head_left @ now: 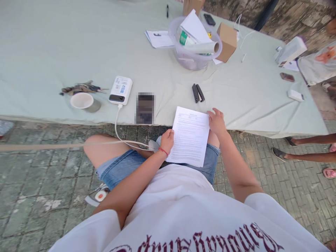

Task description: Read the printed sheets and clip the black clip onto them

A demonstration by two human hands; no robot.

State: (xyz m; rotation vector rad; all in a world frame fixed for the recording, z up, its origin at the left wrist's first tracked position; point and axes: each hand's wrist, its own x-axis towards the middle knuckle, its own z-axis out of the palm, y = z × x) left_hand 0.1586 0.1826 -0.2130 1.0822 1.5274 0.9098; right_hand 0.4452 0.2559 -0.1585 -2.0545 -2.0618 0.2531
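I have the left hand (167,140) closed on the left edge of the printed papers (190,136), thumb on top and the other fingers mostly hidden from me. The right hand (217,120) is at the upper right corner, its fingers bent and somewhat spread, touching the edge; from here I cannot tell whether they pinch the sheets or only rest against them. The papers are face up and slightly turned, above the denim shorts (123,168), and in my view their top part overlaps the near edge of the cloth-covered table (52,52); whether they rest on it I cannot make out.

Just beyond the papers I see a black stapler (198,93). To the left of it come a dark pixelated rectangle (145,108), then a white power bank (120,90) with a white cable (116,120) running down off the table, then a paper cup (85,102) just in front of a dark bunch of small things (81,88). Farther back I have a translucent basin (194,63) with a roll (202,48) in it, and a cardboard box (227,42) just beside it. At the far right I catch part of another person (321,61) near a white box (292,50)
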